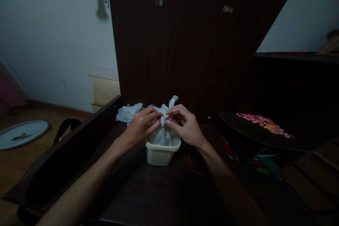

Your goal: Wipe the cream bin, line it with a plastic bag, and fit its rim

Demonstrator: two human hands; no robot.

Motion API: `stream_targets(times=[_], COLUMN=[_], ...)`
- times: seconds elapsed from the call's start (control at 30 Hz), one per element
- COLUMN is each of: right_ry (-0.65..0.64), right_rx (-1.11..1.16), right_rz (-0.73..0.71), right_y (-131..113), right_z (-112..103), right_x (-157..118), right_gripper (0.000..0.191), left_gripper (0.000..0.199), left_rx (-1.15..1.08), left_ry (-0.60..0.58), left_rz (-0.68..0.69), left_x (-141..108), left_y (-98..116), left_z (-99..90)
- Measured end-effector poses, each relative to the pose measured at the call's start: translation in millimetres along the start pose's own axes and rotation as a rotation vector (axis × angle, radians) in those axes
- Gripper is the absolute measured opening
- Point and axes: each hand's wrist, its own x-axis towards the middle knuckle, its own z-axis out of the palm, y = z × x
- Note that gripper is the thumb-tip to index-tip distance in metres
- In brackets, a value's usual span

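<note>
A white plastic bag (162, 137) sits in a small cream-coloured tub (160, 156) on a dark wooden surface. Its neck is twisted into a knot, and a loose end sticks up above. My left hand (143, 123) pinches the knot from the left, thumb and fingers closed on the plastic. From the right, my right hand (185, 125) grips the same knot between thumb and fingertips. More crumpled white plastic (129, 113) spreads out behind my left hand. What lies inside the bag is hidden.
Behind the tub rises a tall dark wooden panel (185, 49). A low dark side board (79, 148) runs along the left. To the right, a dark rounded shelf (238, 130) carries a pink and yellow beaded strip (265, 124). A white round lid-like object (23, 133) is at far left.
</note>
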Motion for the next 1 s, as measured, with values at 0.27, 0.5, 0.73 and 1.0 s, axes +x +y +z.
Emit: stream_targets(times=[0.27,0.5,0.73,1.0], right_ry=[-0.068,-0.007,-0.025,-0.141], right_rx=[-0.016,-0.09,-0.107,-0.117], right_rz=[0.046,0.031,0.015,-0.068], right_y=[-1,3,4,0], right_z=[5,9,7,2], right_x=[-3,-2,-3,-5], right_gripper=[0.025,0.028,0.023,0.019], left_gripper=[0.007,0.015,0.006,0.02], left_rx=[-0.005,-0.233,-0.178,-0.125], left_ry=[0.063,0.095,0.06,-0.032], left_rz=[-0.169,-0.301,-0.194,-0.065], left_x=[3,2,2,-1], left_y=[12,14,12,8], left_z=[1.4,3.1,-2.1,-6.0])
